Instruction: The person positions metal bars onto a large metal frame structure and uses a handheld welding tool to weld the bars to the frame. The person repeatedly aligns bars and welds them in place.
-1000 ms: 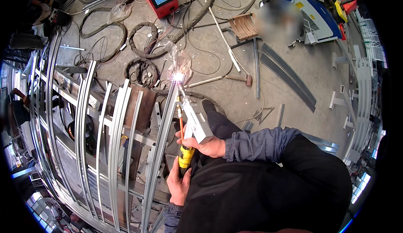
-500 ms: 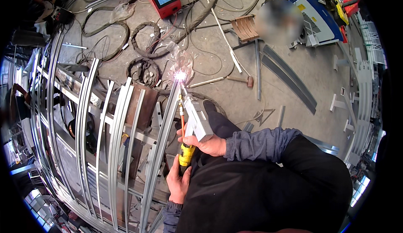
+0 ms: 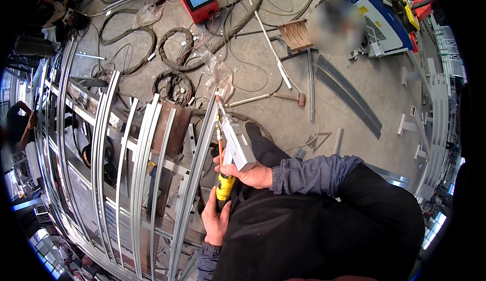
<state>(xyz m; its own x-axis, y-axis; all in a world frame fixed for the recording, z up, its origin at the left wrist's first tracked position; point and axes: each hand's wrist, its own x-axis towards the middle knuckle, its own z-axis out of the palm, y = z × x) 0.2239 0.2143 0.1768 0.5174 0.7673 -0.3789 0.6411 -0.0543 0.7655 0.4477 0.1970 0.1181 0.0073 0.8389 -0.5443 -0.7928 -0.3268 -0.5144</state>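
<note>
My right hand (image 3: pixel 254 174) is wrapped round the grip of a grey handheld welding gun (image 3: pixel 238 144). Its copper-coloured tip (image 3: pixel 218 99) points away from me, at the far end of a long metal profile (image 3: pixel 195 175); whether the two touch I cannot tell. Beneath the gun runs an orange hose (image 3: pixel 219 147) with brass fittings. My left hand (image 3: pixel 216 219) closes on the black and yellow wrapped cable (image 3: pixel 224 190) that comes off the gun's rear. No spark or glow shows at the tip.
More long metal profiles (image 3: pixel 143 180) lie across a frame at my left. Beyond the tip are a crumpled clear plastic sheet (image 3: pixel 220 76) and coiled cables (image 3: pixel 173 86). A mallet (image 3: pixel 300 99) and dark curved strips (image 3: pixel 349 96) lie rightward. A red machine (image 3: pixel 195 0) stands far off; another person's arm (image 3: pixel 25 129) shows far left.
The bright welding glow at the gun's tip has gone out. My hands and the gun stay almost in place. At the far left, the other person's arm has moved.
</note>
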